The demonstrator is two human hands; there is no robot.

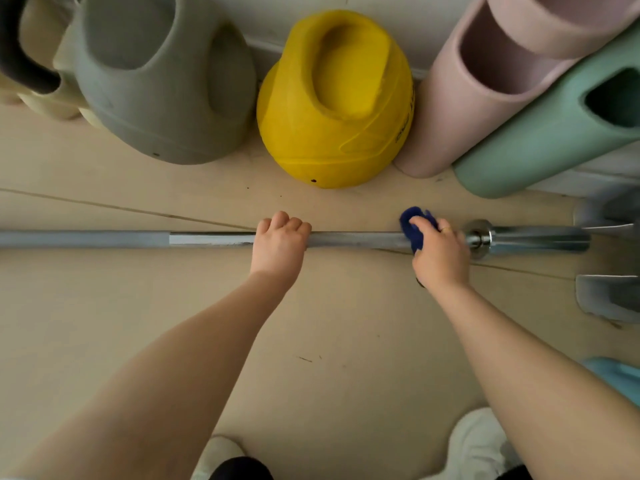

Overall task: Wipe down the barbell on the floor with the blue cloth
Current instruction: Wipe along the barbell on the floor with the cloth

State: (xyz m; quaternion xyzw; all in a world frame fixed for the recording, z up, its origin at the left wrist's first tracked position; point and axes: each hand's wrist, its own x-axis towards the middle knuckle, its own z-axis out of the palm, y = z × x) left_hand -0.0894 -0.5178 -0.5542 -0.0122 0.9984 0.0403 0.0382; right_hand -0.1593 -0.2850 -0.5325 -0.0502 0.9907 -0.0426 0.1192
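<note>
A long steel barbell (353, 239) lies left to right across the pale floor, its collar and sleeve (479, 237) at the right. My left hand (278, 242) grips the shaft near its middle, fingers curled over the far side. My right hand (440, 252) holds the dark blue cloth (414, 226) wrapped over the shaft, just left of the collar. Most of the cloth is hidden under that hand.
Against the wall stand a grey kettlebell (162, 84), a yellow kettlebell (332, 102), and leaning pink (460, 98) and green (540, 136) rolled mats. Metal rack feet (606, 296) sit at the right edge. My shoes (478, 445) are near the bottom.
</note>
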